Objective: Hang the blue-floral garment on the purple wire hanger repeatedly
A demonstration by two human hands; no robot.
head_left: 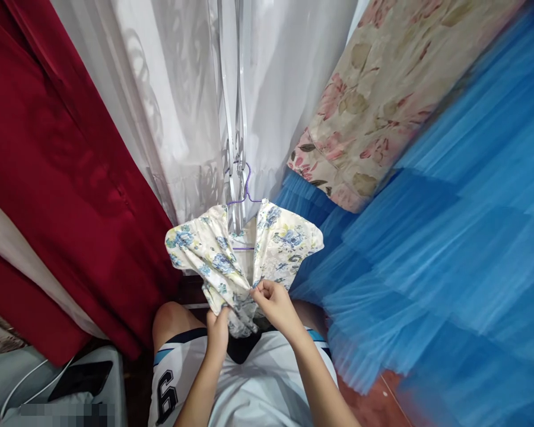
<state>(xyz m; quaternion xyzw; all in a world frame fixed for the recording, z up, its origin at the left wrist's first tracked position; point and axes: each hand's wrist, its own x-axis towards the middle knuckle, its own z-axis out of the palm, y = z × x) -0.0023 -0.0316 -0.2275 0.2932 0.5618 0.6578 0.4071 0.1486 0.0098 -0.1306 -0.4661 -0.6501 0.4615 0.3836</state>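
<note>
A white short-sleeved garment with blue flowers [280,237] hangs in front of me on a purple hanger [249,184], its front parted in a V. My right hand [273,302] pinches the front edge near the bottom of that V. Lower down on the left, my left hand [218,326] grips the side of the garment, fingers closed on the cloth. The lower part of the garment is bunched over my lap, and its hem is partly hidden by my hands.
White straps [231,89] hang down at the hanger. Behind is a white curtain [169,89]; red cloth [71,148] hangs left. Floral cloth [360,112] and a blue tulle skirt [449,249] hang right. A grey plastic surface [115,367] holds a dark phone-like object [82,378] and white cable.
</note>
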